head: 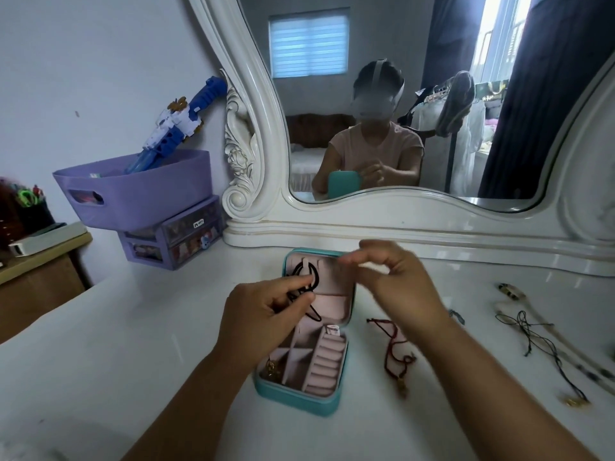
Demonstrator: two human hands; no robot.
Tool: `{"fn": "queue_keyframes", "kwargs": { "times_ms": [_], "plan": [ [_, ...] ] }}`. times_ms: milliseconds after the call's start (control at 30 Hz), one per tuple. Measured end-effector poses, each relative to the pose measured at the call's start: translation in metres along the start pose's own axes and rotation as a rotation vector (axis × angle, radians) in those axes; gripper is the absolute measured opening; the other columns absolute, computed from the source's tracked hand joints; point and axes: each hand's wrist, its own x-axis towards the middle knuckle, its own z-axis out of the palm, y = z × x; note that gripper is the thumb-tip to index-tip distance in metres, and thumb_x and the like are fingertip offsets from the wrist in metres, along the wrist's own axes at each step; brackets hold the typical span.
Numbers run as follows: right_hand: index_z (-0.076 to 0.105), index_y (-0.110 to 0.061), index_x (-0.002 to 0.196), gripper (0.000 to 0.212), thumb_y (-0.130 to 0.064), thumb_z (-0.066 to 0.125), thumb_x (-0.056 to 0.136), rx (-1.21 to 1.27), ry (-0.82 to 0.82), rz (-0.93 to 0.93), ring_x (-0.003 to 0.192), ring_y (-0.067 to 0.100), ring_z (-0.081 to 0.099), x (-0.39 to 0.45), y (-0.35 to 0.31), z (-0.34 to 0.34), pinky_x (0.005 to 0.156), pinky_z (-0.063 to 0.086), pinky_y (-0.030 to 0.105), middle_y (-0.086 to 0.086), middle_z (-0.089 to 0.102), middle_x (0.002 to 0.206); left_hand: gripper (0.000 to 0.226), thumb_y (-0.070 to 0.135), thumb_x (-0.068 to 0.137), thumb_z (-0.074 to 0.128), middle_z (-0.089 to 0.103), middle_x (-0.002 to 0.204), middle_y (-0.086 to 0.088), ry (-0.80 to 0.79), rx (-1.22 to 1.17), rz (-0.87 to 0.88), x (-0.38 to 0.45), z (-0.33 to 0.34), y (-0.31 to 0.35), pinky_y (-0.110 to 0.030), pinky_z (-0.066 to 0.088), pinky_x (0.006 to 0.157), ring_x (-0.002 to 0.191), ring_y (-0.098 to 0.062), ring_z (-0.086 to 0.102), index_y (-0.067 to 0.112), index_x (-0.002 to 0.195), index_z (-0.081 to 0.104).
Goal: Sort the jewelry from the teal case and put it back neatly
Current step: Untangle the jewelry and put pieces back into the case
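Note:
The teal jewelry case lies open on the white dresser top, its pink lid upright at the back and pink compartments in front. My left hand pinches a black cord necklace that loops against the inside of the lid. My right hand hovers over the lid's right edge with curled fingers, blurred; what it holds I cannot make out. Gold pieces sit in the front left compartment. A red cord necklace lies right of the case. A dark cord necklace and a beaded strand lie further right.
A white framed mirror stands at the back of the dresser. At back left a purple basket with a blue toy sits on small purple drawers. A wooden desk stands left of the dresser.

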Motion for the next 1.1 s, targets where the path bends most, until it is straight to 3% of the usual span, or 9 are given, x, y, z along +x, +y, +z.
{"fn": "queue_keyframes", "kwargs": {
  "times_ms": [167, 267, 333, 400, 500, 633, 833, 967, 1100],
  "plan": [
    [0.071, -0.023, 0.078, 0.015, -0.009, 0.066, 0.080, -0.038, 0.089, 0.093, 0.085, 0.002, 0.063, 0.008, -0.023, -0.083, 0.069, 0.042, 0.017, -0.011, 0.071, 0.091, 0.034, 0.049, 0.076, 0.053, 0.057, 0.059, 0.022, -0.024, 0.160, 0.119, -0.003, -0.002, 0.008, -0.013, 0.046, 0.056, 0.054, 0.005, 0.053, 0.026, 0.093, 0.073],
    [0.071, -0.023, 0.078, 0.011, -0.012, 0.067, 0.080, -0.214, 0.078, 0.177, 0.085, 0.006, 0.065, 0.000, -0.014, -0.131, 0.077, 0.047, 0.021, -0.008, 0.072, 0.090, 0.033, 0.048, 0.077, 0.050, 0.059, 0.070, 0.019, -0.107, 0.207, 0.190, -0.003, 0.005, 0.027, -0.017, 0.047, 0.057, 0.058, -0.001, 0.055, 0.025, 0.086, 0.071],
    [0.072, -0.019, 0.077, 0.008, -0.013, 0.068, 0.079, -0.347, 0.061, 0.247, 0.086, 0.019, 0.067, -0.010, -0.005, -0.154, 0.081, 0.050, 0.032, 0.001, 0.073, 0.087, 0.034, 0.052, 0.076, 0.049, 0.059, 0.071, 0.020, -0.185, 0.185, 0.205, -0.002, 0.016, 0.042, -0.018, 0.047, 0.057, 0.060, -0.001, 0.056, 0.027, 0.085, 0.071],
    [0.072, -0.015, 0.078, 0.004, -0.012, 0.069, 0.078, -0.478, 0.008, 0.296, 0.080, 0.025, 0.066, -0.022, 0.000, -0.169, 0.069, 0.049, 0.028, 0.008, 0.072, 0.083, 0.035, 0.056, 0.075, 0.052, 0.057, 0.069, 0.022, -0.284, 0.128, 0.228, -0.002, 0.031, 0.054, -0.016, 0.044, 0.056, 0.060, 0.000, 0.056, 0.029, 0.086, 0.071],
    [0.071, -0.018, 0.074, 0.005, -0.015, 0.070, 0.078, -0.653, -0.170, 0.370, 0.065, 0.010, 0.063, -0.040, 0.008, -0.178, 0.057, 0.044, 0.016, 0.001, 0.071, 0.075, 0.031, 0.056, 0.075, 0.057, 0.053, 0.070, 0.025, -0.464, 0.076, 0.310, -0.005, 0.059, 0.073, -0.017, 0.043, 0.057, 0.057, 0.004, 0.051, 0.031, 0.089, 0.069],
    [0.071, -0.017, 0.073, 0.006, -0.015, 0.069, 0.078, -0.694, -0.254, 0.434, 0.058, 0.005, 0.059, -0.055, 0.023, -0.184, 0.050, 0.045, 0.009, -0.003, 0.069, 0.070, 0.022, 0.043, 0.081, 0.062, 0.061, 0.093, 0.013, -0.722, 0.122, 0.420, -0.018, 0.095, 0.102, -0.020, 0.042, 0.070, 0.078, 0.003, 0.048, 0.031, 0.099, 0.068],
    [0.069, -0.017, 0.076, 0.011, -0.009, 0.064, 0.082, -0.650, 0.044, 0.454, 0.064, 0.013, 0.060, -0.065, 0.035, -0.218, 0.052, 0.041, 0.020, 0.001, 0.067, 0.074, 0.031, 0.053, 0.073, 0.066, 0.058, 0.086, 0.010, -0.902, 0.256, 0.345, -0.029, 0.127, 0.132, -0.024, 0.038, 0.068, 0.085, -0.008, 0.057, 0.025, 0.086, 0.067],
    [0.069, -0.013, 0.076, 0.011, -0.007, 0.062, 0.082, -0.499, 0.215, 0.473, 0.063, 0.019, 0.059, -0.070, 0.038, -0.237, 0.055, 0.046, 0.027, 0.008, 0.068, 0.073, 0.019, 0.038, 0.082, 0.061, 0.067, 0.091, 0.006, -0.924, 0.270, 0.275, -0.026, 0.135, 0.133, -0.022, 0.044, 0.071, 0.084, -0.009, 0.061, 0.021, 0.086, 0.068],
    [0.069, -0.013, 0.075, 0.013, -0.005, 0.061, 0.082, -0.371, 0.255, 0.433, 0.061, 0.017, 0.058, -0.074, 0.040, -0.237, 0.056, 0.046, 0.024, 0.007, 0.068, 0.072, 0.015, 0.035, 0.082, 0.062, 0.063, 0.077, 0.009, -0.847, 0.175, 0.190, -0.022, 0.137, 0.138, -0.021, 0.043, 0.064, 0.070, -0.006, 0.058, 0.022, 0.076, 0.066]
  ]
}}
